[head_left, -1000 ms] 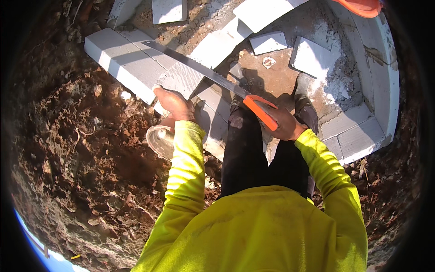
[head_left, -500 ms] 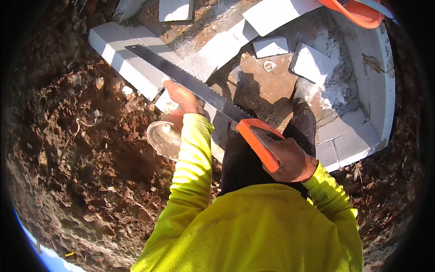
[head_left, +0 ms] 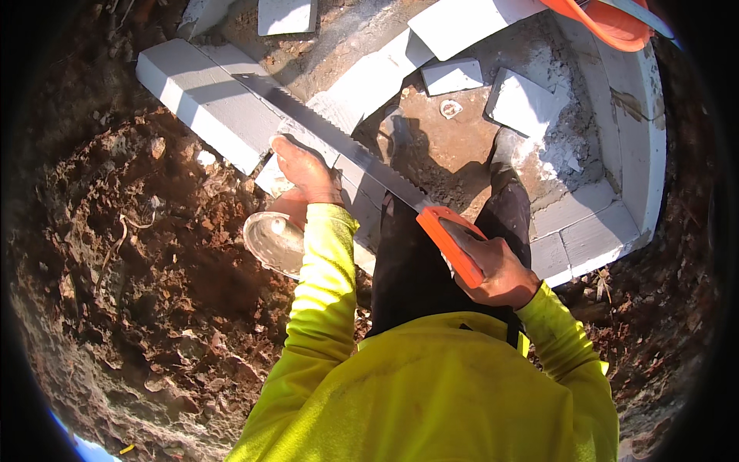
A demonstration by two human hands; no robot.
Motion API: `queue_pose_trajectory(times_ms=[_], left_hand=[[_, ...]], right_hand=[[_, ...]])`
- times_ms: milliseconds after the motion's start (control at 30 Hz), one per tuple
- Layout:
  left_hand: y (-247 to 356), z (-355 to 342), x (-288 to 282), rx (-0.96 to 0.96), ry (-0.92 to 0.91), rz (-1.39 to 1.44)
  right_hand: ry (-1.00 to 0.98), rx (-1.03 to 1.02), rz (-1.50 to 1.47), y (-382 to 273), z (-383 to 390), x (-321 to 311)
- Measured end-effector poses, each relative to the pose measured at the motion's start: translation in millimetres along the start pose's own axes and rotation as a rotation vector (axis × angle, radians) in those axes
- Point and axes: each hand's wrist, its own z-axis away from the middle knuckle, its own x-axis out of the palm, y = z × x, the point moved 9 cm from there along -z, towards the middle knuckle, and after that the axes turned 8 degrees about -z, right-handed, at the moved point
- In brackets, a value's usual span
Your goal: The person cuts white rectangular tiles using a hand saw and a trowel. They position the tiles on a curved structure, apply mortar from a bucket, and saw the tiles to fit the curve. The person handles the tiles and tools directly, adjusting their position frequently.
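Note:
My right hand (head_left: 504, 273) is wrapped round the orange handle (head_left: 450, 240) of a hand saw. Its long toothed blade (head_left: 332, 137) slants up to the left, across the top of a pale grey building block (head_left: 258, 115). Beside the blade, my left hand (head_left: 306, 171) grips the near side of the block row, thumb up and close to the steel; its other fingers are largely hidden. A round dirty bowl-like container (head_left: 275, 237) stands just below the left wrist.
More pale blocks form a low wall (head_left: 643, 154) curving round on the right. Loose cut slabs (head_left: 525, 104) and white dust lie on the ground between. An orange object (head_left: 616, 27) rests at the top right. Rough brown soil (head_left: 154, 292) spreads on the left.
The saw and my right hand have shifted a little down and to the right, along the blade's line. My left hand stays by the block. The whole view has shifted slightly left.

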Motion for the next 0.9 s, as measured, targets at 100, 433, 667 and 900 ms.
queue_pose_trajectory(times_ms=[100, 433, 667, 900], left_hand=[[-11, -9, -4, 0.003, 0.004, -0.047], [-2, 2, 3, -0.064, -0.009, 0.098], [-21, -20, -3, -0.044, -0.052, 0.102], [-12, -9, 3, -0.075, -0.084, 0.156]], right_hand=[[0.005, -0.093, 0.003, 8, -29, -6], [0.091, -0.155, -0.074, 31, -34, -18], [0.020, -0.116, -0.104, 55, -54, -11], [0.143, -0.235, -0.051, 85, -82, -23]])
